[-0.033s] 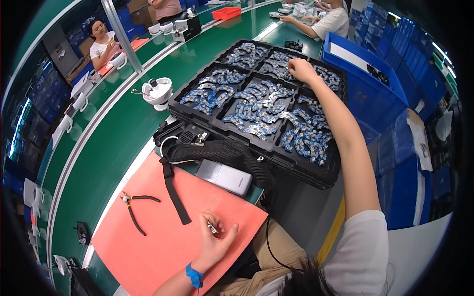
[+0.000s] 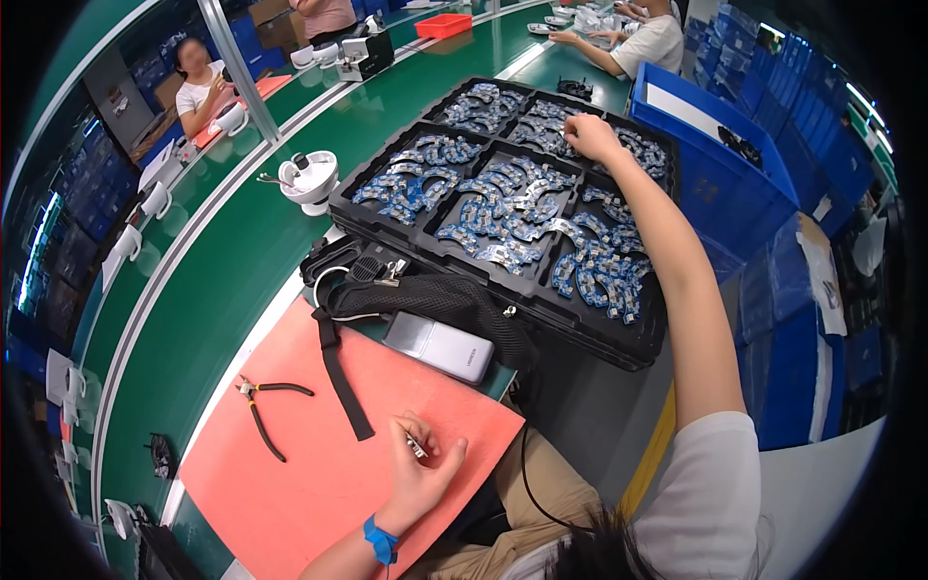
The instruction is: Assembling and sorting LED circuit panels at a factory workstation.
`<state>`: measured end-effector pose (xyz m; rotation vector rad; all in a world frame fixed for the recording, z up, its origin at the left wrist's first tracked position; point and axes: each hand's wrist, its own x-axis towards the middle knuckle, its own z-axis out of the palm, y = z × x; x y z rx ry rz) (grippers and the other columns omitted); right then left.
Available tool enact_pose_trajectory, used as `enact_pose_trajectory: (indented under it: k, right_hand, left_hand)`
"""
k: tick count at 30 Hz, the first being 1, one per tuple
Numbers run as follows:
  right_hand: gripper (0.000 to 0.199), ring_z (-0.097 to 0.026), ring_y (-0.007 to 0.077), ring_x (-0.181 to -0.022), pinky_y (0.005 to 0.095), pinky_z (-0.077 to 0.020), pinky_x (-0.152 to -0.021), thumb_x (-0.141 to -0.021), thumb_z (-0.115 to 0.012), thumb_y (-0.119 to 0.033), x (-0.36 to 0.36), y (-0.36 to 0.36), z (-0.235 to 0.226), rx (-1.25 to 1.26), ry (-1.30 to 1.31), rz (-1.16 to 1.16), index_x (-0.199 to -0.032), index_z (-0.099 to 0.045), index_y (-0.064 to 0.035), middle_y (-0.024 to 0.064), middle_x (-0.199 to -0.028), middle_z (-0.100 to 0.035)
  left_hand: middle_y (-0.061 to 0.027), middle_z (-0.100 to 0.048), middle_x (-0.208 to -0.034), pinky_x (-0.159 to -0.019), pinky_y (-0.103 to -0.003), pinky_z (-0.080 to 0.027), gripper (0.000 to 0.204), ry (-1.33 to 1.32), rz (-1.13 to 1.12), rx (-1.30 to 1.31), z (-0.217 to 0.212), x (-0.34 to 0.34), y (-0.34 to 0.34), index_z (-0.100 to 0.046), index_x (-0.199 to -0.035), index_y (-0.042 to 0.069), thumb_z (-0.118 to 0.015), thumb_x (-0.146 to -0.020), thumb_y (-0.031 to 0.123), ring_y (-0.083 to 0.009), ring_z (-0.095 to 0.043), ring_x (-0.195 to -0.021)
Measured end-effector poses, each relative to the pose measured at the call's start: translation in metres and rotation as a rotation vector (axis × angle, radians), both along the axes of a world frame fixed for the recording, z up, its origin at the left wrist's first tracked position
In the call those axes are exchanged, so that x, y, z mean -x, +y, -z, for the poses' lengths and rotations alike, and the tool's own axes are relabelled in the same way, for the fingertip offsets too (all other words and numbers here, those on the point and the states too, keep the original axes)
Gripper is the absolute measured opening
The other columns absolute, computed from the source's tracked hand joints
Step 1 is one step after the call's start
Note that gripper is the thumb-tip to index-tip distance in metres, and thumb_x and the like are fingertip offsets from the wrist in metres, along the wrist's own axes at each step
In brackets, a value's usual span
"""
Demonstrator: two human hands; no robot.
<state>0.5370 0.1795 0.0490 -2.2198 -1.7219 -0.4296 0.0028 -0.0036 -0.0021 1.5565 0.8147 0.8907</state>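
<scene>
My left hand, a blue band at its wrist, is closed over the orange mat. Its curled fingers hold a small circuit board, partly hidden by them. Far ahead, my right hand reaches into a back compartment of the black divided tray. Those fingers are bent together down among the boards; their tips and anything in them are hidden. Curved blue circuit boards fill the tray's compartments in loose heaps.
Cutting pliers with black handles and a grey power bank lie nearby. A black mesh pouch borders the tray. Left of it stands a white device. A blue bin is at the right. Other people work across the green table.
</scene>
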Motion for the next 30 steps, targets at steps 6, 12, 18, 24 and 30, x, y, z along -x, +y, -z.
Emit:
enact_pose_trajectory:
  k: [6, 12, 18, 24, 30]
  right_hand:
    - [0.016, -0.062, 0.0266, -0.095, 0.0418, -0.0504, -0.078, -0.079, -0.060, -0.021, 0.008, 0.001, -0.006, 0.104, -0.007, 0.102, -0.090, -0.067, -0.0133, 0.0073, -0.094, -0.066]
    - [0.016, -0.062, 0.0264, -0.097, 0.0431, -0.0495, -0.080, -0.081, -0.058, -0.021, 0.007, 0.003, -0.006, 0.114, 0.080, 0.151, -0.091, -0.068, -0.0140, 0.0079, -0.097, -0.067]
    - [0.019, -0.065, 0.0293, -0.086, 0.0393, -0.0510, -0.077, -0.083, -0.053, -0.020, 0.012, -0.020, -0.026, -0.189, 0.159, 0.219, -0.091, -0.068, -0.0122, 0.0113, -0.092, -0.068]
    - [0.014, -0.061, 0.0135, -0.068, 0.0292, -0.0489, -0.063, -0.084, -0.061, -0.013, 0.197, -0.075, -0.033, -0.008, 0.661, -0.585, -0.095, -0.067, -0.0055, 0.0071, -0.079, -0.066]
    - [0.017, -0.063, 0.0201, -0.068, 0.0316, -0.0500, -0.061, -0.088, -0.061, -0.019, 0.328, -0.173, -0.011, 0.411, 0.832, -1.202, -0.095, -0.064, -0.0032, 0.0099, -0.078, -0.064]
  left_hand:
    - [-0.0045, -0.035, -0.080, -0.056, -0.023, -0.036, 0.047, 0.009, -0.004, -0.028, 0.001, 0.000, 0.000, -0.028, -0.087, 0.008, -0.072, -0.074, 0.000, -0.0105, -0.037, -0.066]
    - [-0.0049, -0.035, -0.078, -0.056, -0.023, -0.036, 0.045, 0.017, 0.015, -0.026, 0.001, 0.001, 0.001, -0.029, -0.087, 0.008, -0.072, -0.074, 0.001, -0.0113, -0.037, -0.065]
    - [-0.0060, -0.035, -0.076, -0.055, -0.026, -0.033, 0.038, 0.027, 0.041, -0.075, 0.005, 0.001, 0.000, -0.029, -0.086, 0.006, -0.065, -0.075, -0.003, -0.0126, -0.036, -0.063]
    - [-0.0085, -0.035, -0.076, -0.055, -0.028, -0.034, 0.027, 0.162, 0.021, -0.136, 0.006, 0.007, 0.000, -0.032, -0.089, 0.003, -0.052, -0.075, -0.008, -0.0160, -0.037, -0.062]
    - [-0.0154, -0.042, -0.079, -0.058, -0.038, -0.038, 0.028, 0.300, 0.102, -0.362, 0.012, 0.008, -0.004, -0.036, -0.097, -0.001, -0.048, -0.073, -0.011, -0.0297, -0.044, -0.064]
